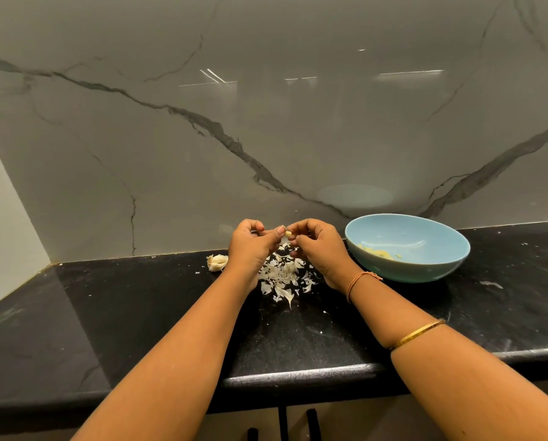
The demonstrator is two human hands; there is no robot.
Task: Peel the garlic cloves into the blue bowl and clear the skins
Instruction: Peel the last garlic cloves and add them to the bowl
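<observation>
Above the black counter, my left hand point(253, 246) and my right hand point(317, 246) meet and pinch one small garlic clove point(287, 233) between their fingertips; a strip of skin hangs from it. Below the hands lies a heap of white garlic skins point(283, 276). The blue bowl point(438, 249) stands to the right of my right hand, with several peeled cloves point(379, 253) at its bottom. A part of a garlic bulb point(217, 261) lies to the left of my left hand.
The black counter point(139, 313) runs up to a grey marble backsplash point(266, 122) right behind the hands and bowl. Its front edge is near my forearms, with dark cabinet handles point(312, 423) under it. Small skin flecks are scattered over the counter.
</observation>
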